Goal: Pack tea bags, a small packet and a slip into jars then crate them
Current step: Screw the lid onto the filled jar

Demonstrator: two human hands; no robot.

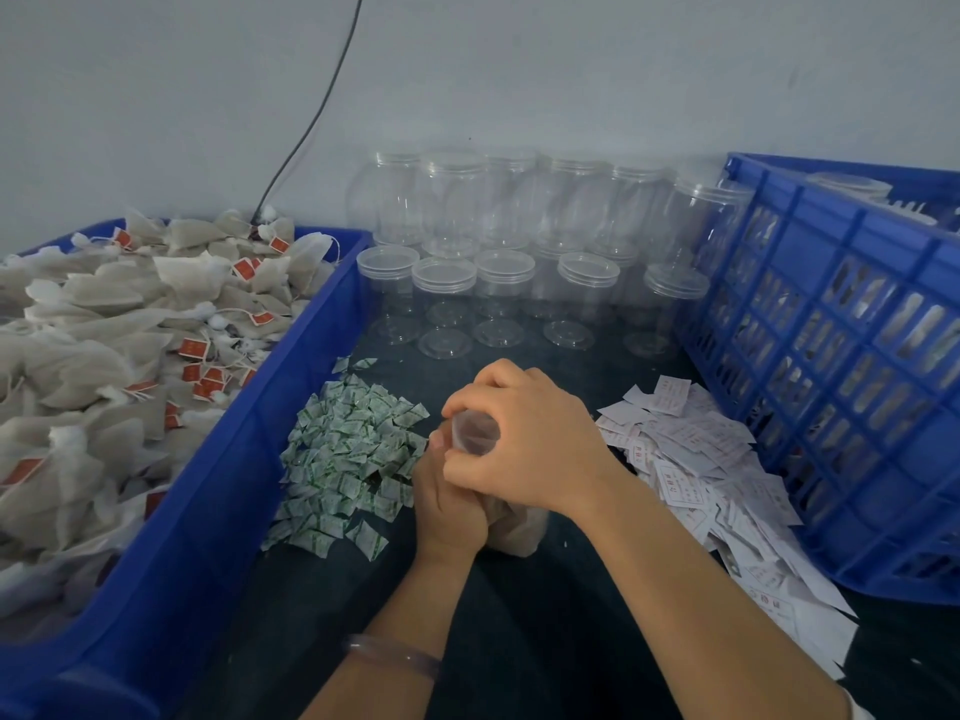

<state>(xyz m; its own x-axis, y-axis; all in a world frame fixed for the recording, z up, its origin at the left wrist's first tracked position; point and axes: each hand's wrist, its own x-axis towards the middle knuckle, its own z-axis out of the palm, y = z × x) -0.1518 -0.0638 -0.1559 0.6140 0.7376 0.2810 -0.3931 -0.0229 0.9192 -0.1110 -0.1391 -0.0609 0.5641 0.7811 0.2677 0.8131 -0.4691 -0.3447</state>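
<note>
A clear plastic jar (514,527) holding pale tea bags stands on the dark table in front of me. My left hand (449,504) grips its side. My right hand (524,439) curls over its clear lid (475,433) at the top. To the left lies a pile of small green-and-white packets (348,454). White paper slips (711,475) are heaped to the right. A blue bin (218,491) on the left is full of tea bags (104,345) with red tags.
Several empty clear jars (498,236) with lids stand stacked against the back wall. A blue slatted crate (852,366) sits at the right with jars inside. A black cable (311,122) hangs down the wall.
</note>
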